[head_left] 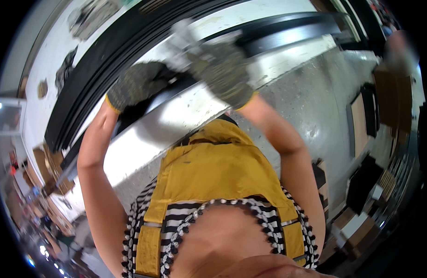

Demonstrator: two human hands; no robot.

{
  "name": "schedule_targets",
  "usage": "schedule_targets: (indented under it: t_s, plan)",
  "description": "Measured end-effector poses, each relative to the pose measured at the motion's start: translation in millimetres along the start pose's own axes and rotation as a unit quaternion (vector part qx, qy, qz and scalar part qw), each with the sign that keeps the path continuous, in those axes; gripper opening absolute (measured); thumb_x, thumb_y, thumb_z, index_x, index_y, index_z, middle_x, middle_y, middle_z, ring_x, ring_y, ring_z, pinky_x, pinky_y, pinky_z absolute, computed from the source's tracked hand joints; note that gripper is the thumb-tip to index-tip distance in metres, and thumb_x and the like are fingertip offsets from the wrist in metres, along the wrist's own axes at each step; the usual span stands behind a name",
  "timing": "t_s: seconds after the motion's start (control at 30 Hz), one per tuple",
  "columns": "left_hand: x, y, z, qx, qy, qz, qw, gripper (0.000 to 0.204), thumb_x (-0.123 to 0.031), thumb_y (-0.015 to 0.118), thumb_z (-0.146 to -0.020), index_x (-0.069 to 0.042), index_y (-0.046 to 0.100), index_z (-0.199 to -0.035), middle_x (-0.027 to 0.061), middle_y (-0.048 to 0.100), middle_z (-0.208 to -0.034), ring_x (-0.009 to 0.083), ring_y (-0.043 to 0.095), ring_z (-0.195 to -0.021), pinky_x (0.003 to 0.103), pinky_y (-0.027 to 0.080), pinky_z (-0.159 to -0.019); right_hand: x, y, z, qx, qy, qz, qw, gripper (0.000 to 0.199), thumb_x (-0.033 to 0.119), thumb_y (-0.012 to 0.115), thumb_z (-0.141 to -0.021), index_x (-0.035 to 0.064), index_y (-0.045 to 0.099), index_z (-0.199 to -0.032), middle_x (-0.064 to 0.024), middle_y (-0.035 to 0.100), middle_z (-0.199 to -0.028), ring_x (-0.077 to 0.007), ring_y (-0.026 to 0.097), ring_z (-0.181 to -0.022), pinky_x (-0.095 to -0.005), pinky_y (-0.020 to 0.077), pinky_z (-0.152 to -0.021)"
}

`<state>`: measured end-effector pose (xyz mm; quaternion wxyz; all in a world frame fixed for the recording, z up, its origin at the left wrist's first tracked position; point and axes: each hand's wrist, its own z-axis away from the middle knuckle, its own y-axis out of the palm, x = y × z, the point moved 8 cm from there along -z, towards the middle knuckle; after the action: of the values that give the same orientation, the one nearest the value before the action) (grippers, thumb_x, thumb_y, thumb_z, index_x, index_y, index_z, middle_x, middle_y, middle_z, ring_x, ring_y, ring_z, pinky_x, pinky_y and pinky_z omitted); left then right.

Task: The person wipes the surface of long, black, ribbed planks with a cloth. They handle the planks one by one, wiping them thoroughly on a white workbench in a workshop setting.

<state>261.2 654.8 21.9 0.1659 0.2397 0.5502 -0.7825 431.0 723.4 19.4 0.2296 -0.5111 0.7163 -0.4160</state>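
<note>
My left hand [138,85], in a grey-green knit glove with a yellow cuff, is closed on a long, glossy black strip [287,38] that lies across the white bench. A whitish rag [182,46] is in my right hand [223,73], which wears a matching glove and rests over the same strip. Motion smears the right hand and the rag. Between the two hands, part of the strip is covered by the gloves.
Several long black strips [91,85] lie side by side behind my hands on the white bench [181,111]. Farther back are a crumpled grey cloth [92,18] and a dark rag [65,72]. Cardboard boxes [354,229] and panels [359,123] stand on the floor at right.
</note>
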Motion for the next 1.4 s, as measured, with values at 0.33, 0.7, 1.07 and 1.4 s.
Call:
schedule_targets:
  t_s: [0.33,0.7,1.07,1.4]
  plan:
    - [-14.1,-3.6,-3.2,-0.018,-0.044,0.048,0.998,0.035,-0.014,0.067,-0.085,-0.002,0.067,-0.118,0.0218,0.07,-0.103,0.0347,0.067,-0.094,0.04,0.05,-0.088,-267.5,-97.6,28.8,-0.053,0.011,0.298,0.953,0.038,0.023,0.064,-0.093,0.0132,0.062,-0.13,-0.013,0.067,-0.106,-0.0279,0.065,-0.091,-0.0386,0.0533,-0.081]
    - [-2.1,3.3,11.8,0.002,-0.143,-0.031,0.989,0.032,-0.017,0.07,-0.087,-0.005,0.067,-0.117,0.0199,0.071,-0.102,0.0365,0.068,-0.097,0.04,0.052,-0.085,-188.0,-77.1,-6.6,-0.098,0.093,0.015,0.991,0.023,0.032,0.067,-0.084,0.0191,0.071,-0.103,-0.0022,0.067,-0.097,-0.0276,0.066,-0.09,-0.0451,0.0507,-0.086]
    - [-23.7,-7.5,-9.1,0.032,-0.205,0.03,0.978,0.027,-0.012,0.071,-0.083,-0.003,0.071,-0.109,0.0187,0.072,-0.093,0.032,0.071,-0.087,0.038,0.054,-0.078,-546.9,-102.3,61.1,-0.06,0.338,0.02,0.939,0.047,0.02,0.06,-0.091,0.008,0.057,-0.137,-0.0145,0.055,-0.14,-0.0289,0.052,-0.129,-0.0397,0.0416,-0.109]
    - [1.8,3.2,8.4,0.035,-0.241,0.018,0.97,0.034,-0.015,0.075,-0.083,-0.007,0.07,-0.116,0.0211,0.072,-0.099,0.036,0.072,-0.09,0.038,0.057,-0.076,-713.4,-132.3,65.3,-0.13,0.397,-0.011,0.908,0.025,0.031,0.064,-0.094,0.0091,0.073,-0.101,-0.0111,0.071,-0.107,-0.0296,0.065,-0.102,-0.0389,0.049,-0.093]
